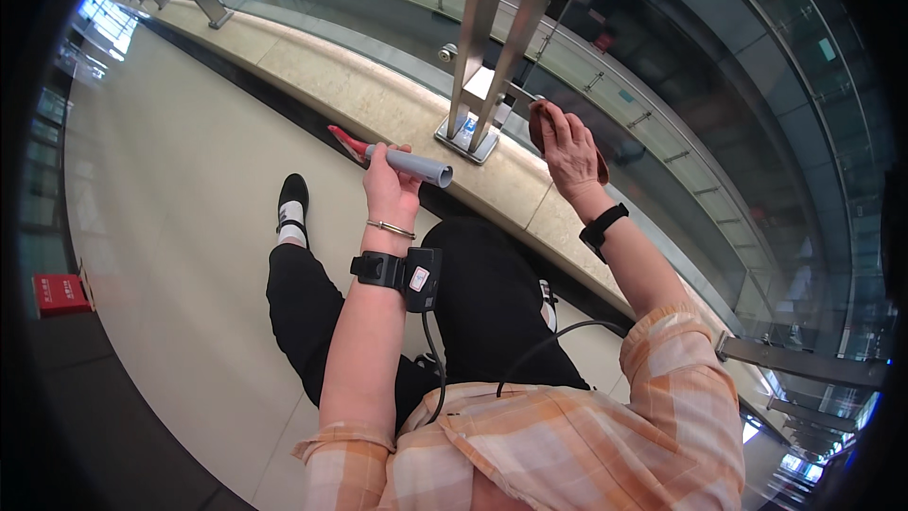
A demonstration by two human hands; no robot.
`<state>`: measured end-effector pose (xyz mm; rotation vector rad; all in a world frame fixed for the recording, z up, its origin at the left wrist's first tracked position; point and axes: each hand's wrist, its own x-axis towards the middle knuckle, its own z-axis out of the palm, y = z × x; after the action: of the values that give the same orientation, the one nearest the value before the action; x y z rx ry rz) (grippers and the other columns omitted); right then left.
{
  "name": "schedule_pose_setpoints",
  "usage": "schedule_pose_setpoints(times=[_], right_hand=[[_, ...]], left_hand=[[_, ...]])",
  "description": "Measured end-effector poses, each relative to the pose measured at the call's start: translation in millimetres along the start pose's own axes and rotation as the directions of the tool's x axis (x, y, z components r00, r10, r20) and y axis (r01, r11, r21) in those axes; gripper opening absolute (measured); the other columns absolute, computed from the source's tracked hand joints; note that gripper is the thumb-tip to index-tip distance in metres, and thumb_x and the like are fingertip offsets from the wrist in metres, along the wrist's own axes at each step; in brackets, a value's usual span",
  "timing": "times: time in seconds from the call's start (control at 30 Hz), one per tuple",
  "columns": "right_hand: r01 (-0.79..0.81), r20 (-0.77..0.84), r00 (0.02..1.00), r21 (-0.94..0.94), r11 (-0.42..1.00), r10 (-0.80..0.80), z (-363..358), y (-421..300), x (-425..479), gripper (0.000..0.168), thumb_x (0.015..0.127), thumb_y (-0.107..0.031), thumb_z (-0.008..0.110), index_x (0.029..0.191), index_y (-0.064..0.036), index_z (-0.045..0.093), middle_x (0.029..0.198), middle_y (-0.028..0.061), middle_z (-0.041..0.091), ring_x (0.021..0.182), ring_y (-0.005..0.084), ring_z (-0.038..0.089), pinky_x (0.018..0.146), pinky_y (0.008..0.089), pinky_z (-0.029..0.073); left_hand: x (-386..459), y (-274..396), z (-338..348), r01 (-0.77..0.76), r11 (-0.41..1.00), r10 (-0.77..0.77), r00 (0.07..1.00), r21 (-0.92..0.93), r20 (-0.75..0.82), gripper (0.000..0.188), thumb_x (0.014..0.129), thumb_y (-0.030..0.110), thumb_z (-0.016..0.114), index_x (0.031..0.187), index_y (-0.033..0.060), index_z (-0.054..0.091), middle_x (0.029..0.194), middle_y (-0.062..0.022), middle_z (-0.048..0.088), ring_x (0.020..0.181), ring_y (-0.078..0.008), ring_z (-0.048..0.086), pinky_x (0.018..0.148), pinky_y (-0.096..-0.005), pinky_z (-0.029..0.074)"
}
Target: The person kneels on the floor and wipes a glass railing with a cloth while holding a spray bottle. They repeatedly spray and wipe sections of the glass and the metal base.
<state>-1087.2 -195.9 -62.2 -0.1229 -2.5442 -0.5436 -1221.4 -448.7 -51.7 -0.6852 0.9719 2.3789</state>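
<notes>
My left hand (394, 181) is closed around a grey plastic tube (422, 169) with a red end (347, 140) pointing away to the upper left; whether it is a spray bottle or another tool I cannot tell. A folded brown cloth (538, 129) is in my right hand (569, 152), whose fingers lie over it against or close to the glass panel of the railing. Between my hands and farther out stands a steel railing post (474, 50) of two flat bars. Its metal base plate (467, 140) sits on the stone ledge.
The beige stone ledge (305, 81) runs diagonally past my knees, with a dark strip along its foot. More steel posts (801, 362) rise from it at the right and upper left. A red box (62, 294) is on the far left. Beyond the glass curve lower balconies.
</notes>
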Motion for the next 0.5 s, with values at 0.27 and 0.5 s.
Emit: schedule_pose_setpoints(times=[0.27, 0.5], right_hand=[[0.095, 0.284, 0.957, -0.129, 0.987, -0.055, 29.9, -13.4, -59.4, 0.051, 0.083, -0.013, 0.051, 0.133, -0.007, 0.05, 0.14, 0.0031, 0.039, 0.119, 0.0228, 0.044, 0.096, 0.0346, 0.041], [-0.342, 0.609, 0.713, -0.128, 0.931, 0.346, 28.9, -34.6, -104.2, 0.025, 0.084, -0.014, 0.051, 0.106, -0.013, 0.063, 0.112, 0.0022, 0.053, 0.107, 0.0224, 0.048, 0.081, 0.0337, 0.043]], left_hand=[[23.4, 41.3, -4.0, 0.011, 0.999, -0.011, 1.0, 0.032, 0.006, 0.018, 0.095, 0.028, 0.051, 0.097, 0.0095, 0.052, 0.088, -0.0054, 0.063, 0.074, -0.0145, 0.059, 0.061, -0.0292, 0.048], [41.4, 63.6, 0.4, 0.033, 0.994, -0.038, 0.998, 0.105, 0.045, 0.019, 0.093, 0.026, 0.053, 0.101, 0.0088, 0.052, 0.088, -0.0054, 0.063, 0.072, -0.0127, 0.058, 0.057, -0.0269, 0.047]])
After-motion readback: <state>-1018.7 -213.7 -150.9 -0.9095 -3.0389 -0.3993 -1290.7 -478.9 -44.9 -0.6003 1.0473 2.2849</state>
